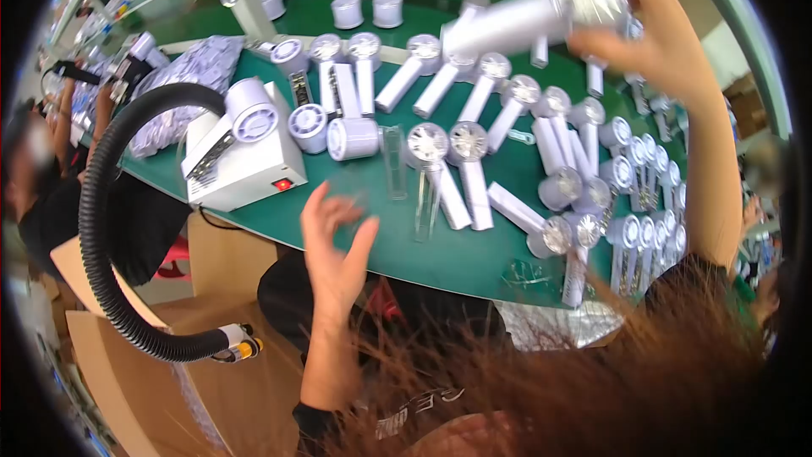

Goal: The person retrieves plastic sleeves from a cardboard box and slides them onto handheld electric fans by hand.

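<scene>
White fan (512, 25) is sitting up in the right hand (660, 42), held off the table; that hand's curling partway closed round the clear round head, thumb below, and the handle's pointing left, kinda blurry; left hand (334, 250) is hovering near the table's (440, 256) front edge, half open, thumb spreading away from the fingers; can't tell if it's gripping anything, just a faint clear smear showing by the fingertips; two clear covers (394, 165) are lying just past it; loads more fans (475, 195) are covering the green top; white box (249, 190) is standing on the left, one fan resting on it, black hose (91, 203) arching beside it
</scene>
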Tool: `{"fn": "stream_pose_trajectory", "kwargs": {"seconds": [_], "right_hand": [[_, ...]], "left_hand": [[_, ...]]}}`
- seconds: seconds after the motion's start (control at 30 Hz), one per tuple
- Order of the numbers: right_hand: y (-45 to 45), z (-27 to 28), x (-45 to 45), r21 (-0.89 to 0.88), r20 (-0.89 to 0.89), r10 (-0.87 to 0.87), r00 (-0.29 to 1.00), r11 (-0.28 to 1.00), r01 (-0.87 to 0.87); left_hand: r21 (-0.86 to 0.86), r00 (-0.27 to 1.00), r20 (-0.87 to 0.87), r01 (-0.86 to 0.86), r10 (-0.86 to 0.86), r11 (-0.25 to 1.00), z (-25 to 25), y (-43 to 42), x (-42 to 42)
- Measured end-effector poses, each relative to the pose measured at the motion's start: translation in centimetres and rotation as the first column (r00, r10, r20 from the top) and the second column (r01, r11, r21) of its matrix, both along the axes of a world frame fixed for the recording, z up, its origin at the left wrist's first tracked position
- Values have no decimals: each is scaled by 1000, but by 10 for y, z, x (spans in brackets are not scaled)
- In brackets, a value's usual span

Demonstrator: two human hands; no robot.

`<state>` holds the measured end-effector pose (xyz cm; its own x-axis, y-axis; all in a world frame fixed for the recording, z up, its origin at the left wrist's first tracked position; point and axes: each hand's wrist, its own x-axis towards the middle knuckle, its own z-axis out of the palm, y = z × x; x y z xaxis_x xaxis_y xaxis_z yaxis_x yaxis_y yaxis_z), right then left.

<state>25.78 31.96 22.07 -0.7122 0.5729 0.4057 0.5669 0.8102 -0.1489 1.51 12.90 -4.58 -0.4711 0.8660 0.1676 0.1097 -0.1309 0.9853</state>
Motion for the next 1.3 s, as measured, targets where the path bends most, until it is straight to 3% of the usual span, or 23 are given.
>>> {"fn": "stream_pose_trajectory", "kwargs": {"seconds": [0.1,0.13,0.17,0.23,0.27,0.3,0.37,0.43,0.47,0.53,0.57,0.6,0.67,0.7,0.73,0.77,0.97,1.03,1.1,1.17,1.3], "right_hand": [[-63,-29,37,-313,-153,346,926,871,-378],[-91,-47,46,-654,-167,242,956,698,-291],[-110,-77,53,-732,-136,303,943,611,-302],[-154,-159,55,-916,-255,171,952,274,-294],[-177,-198,53,-972,-225,40,974,55,-227],[-201,-244,49,-963,-263,-21,964,69,-261],[-250,-312,26,-810,-300,-434,849,-355,-467],[-278,-358,-2,-588,-234,-597,767,-541,-601],[-277,-373,-7,-579,-181,-576,797,-593,-560],[-278,-382,-21,-541,-74,-534,842,-688,-484],[-272,-380,-23,-590,-97,-484,870,-676,-442],[-271,-388,-25,-620,-129,-479,868,-645,-447],[-267,-402,-26,-651,-162,-473,866,-608,-454],[-265,-405,-28,-649,-166,-475,864,-607,-458],[-262,-407,-30,-646,-169,-474,864,-609,-460],[-261,-410,-32,-655,-177,-477,861,-596,-465],[-258,-417,-41,-676,-183,-500,847,-562,-477],[-257,-415,-41,-669,-195,-500,844,-561,-487],[-255,-413,-41,-673,-204,-505,839,-549,-495],[-253,-411,-42,-683,-217,-497,840,-538,-494],[-243,-398,-44,-710,-242,-468,850,-512,-484]], "left_hand": [[144,863,472,124,-178,982,-24,-81,-7],[190,776,579,170,-250,967,-35,-104,-14],[236,671,674,199,-308,951,-48,-121,-20],[232,400,894,-32,-201,972,-70,-147,-25],[426,155,896,-40,-415,904,-88,-155,-39],[567,-54,820,-57,-570,822,-80,-154,-42],[646,-123,737,-162,-664,746,-95,-155,-52],[627,-229,656,-365,-719,688,-96,-154,-57],[685,-207,635,-294,-744,667,-132,-167,-84],[620,-119,711,-360,-693,697,-113,-164,-76],[584,-78,748,-393,-659,710,-104,-162,-72],[592,43,794,-277,-606,757,-109,-169,-80],[415,484,809,-71,-333,907,-81,-161,-71],[201,684,727,-132,-57,971,-73,-156,-63],[-4,815,540,-248,211,969,-68,-153,-57],[-178,859,268,-400,436,899,-67,-153,-53],[-66,819,-292,-533,495,844,-91,-157,-72],[-75,794,-306,-571,526,818,-84,-151,-69],[-136,785,-113,-619,608,774,-78,-146,-64],[-85,813,-131,-579,567,811,-99,-156,-78],[52,792,-367,-505,487,861,-92,-157,-72]]}}
